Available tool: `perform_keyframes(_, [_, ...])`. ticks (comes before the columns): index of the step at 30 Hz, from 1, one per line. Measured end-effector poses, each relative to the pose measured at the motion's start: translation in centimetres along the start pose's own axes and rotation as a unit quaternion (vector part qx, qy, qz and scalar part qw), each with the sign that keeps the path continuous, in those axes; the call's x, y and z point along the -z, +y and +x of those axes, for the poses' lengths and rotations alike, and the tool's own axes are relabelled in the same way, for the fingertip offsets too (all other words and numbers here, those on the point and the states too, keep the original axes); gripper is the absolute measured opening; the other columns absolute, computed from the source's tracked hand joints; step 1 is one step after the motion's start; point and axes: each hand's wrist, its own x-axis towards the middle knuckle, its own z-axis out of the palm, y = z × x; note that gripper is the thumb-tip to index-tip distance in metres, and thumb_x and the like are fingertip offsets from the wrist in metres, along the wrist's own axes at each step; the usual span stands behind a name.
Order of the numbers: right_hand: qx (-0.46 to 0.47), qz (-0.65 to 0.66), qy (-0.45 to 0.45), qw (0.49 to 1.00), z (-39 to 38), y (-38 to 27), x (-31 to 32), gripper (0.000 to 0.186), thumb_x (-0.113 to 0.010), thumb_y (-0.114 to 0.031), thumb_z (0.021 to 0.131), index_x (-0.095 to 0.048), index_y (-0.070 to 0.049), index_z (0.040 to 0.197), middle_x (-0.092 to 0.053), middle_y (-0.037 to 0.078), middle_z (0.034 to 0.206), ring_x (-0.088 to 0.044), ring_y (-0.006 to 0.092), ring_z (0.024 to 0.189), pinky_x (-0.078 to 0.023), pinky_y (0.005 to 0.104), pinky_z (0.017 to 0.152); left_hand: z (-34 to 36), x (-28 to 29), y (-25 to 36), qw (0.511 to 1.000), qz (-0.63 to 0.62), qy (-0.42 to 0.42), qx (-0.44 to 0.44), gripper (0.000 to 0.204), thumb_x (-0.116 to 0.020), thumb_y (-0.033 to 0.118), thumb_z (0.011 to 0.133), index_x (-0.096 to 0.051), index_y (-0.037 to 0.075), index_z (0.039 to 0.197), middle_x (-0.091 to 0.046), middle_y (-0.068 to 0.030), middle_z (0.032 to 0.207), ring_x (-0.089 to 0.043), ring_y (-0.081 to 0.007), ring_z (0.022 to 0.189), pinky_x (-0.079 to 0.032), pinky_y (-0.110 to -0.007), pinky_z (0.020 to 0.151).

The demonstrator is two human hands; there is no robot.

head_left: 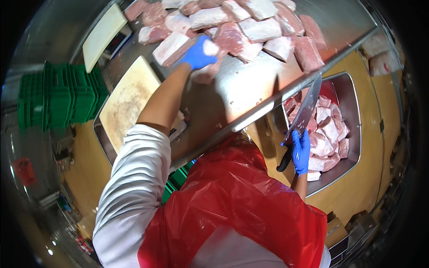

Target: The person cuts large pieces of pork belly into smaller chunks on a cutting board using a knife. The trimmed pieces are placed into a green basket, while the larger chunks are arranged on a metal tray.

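My left hand [196, 54], in a blue glove, is closed round a pale pink piece of meat [207, 73] at the near edge of a heap. The heap holds several thick blocks of raw meat [261, 30] with white fat on them, lying on a metal table [239, 89]. My right hand [301, 152], also gloved in blue, grips the black handle of a large knife [307, 105]. Its broad blade points up and away, over a metal tub [354, 147]. Cut chunks of meat [328, 129] fill much of the tub.
A stained white cutting board [127, 100] lies to my left, with another pale board [103, 38] tilted farther back. Green crates [62, 96] are stacked at the far left. The table's raised metal rim [263, 109] runs between the table and the tub.
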Motion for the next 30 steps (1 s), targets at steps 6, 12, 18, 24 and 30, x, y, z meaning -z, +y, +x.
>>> perform_keyframes(6, [0.065, -0.080, -0.075, 0.992, 4.7, -2.3, -1.4, 0.034, -0.055, -0.021, 0.105, -0.051, -0.001, 0.133, -0.063, 0.008, 0.109, -0.065, 0.0161, 0.091, -0.061, 0.0314, 0.069, -7.7, 7.7, 8.2, 0.889, -0.419, 0.175, -0.058, 0.078, -0.085, 0.014, 0.072, -0.044, 0.001, 0.137, -0.057, -0.0133, 0.125, -0.055, -0.0231, 0.117, -0.049, -0.036, 0.100])
perform_keyframes(12, [0.090, -0.069, -0.149, 0.982, 6.0, -4.0, -7.0, 0.028, -0.054, -0.021, 0.106, -0.053, -0.006, 0.129, -0.063, 0.004, 0.106, -0.064, 0.0142, 0.086, -0.059, 0.0310, 0.063, -22.8, 23.6, 5.9, 0.775, -0.574, 0.237, 0.120, 0.034, -0.058, 0.023, 0.084, -0.065, 0.002, 0.111, -0.070, -0.0116, 0.090, -0.071, -0.0236, 0.078, -0.062, -0.037, 0.074])
perform_keyframes(18, [0.122, -0.131, -0.267, 0.947, 7.7, -3.7, -15.0, 0.032, -0.055, -0.025, 0.105, -0.052, -0.005, 0.129, -0.066, 0.008, 0.108, -0.070, 0.0183, 0.087, -0.059, 0.0313, 0.059, -31.7, 28.0, -3.0, 0.940, -0.226, 0.251, 0.053, 0.063, -0.071, 0.021, 0.075, -0.053, 0.005, 0.133, -0.064, -0.0123, 0.114, -0.063, -0.0252, 0.106, -0.052, -0.038, 0.095])
perform_keyframes(24, [0.139, -0.138, -0.351, 0.916, 3.2, -8.5, -25.0, 0.033, -0.054, -0.022, 0.106, -0.049, -0.003, 0.132, -0.065, 0.008, 0.099, -0.070, 0.0168, 0.080, -0.056, 0.0280, 0.053, -35.7, 18.8, -1.5, 0.943, 0.324, 0.056, -0.057, 0.074, -0.077, 0.021, 0.073, -0.054, 0.023, 0.144, -0.061, -0.0146, 0.137, -0.061, -0.0384, 0.119, -0.046, -0.043, 0.106])
perform_keyframes(30, [0.111, -0.159, -0.345, 0.918, 2.1, -6.7, -26.3, 0.028, -0.055, -0.025, 0.106, -0.050, 0.000, 0.119, -0.061, 0.007, 0.081, -0.070, 0.0176, 0.071, -0.054, 0.0281, 0.049, -43.5, 13.1, 0.8, 0.890, 0.094, 0.443, 0.044, 0.045, -0.070, 0.004, 0.083, -0.067, 0.016, 0.127, -0.070, -0.0111, 0.113, -0.068, -0.0265, 0.099, -0.053, -0.035, 0.088])
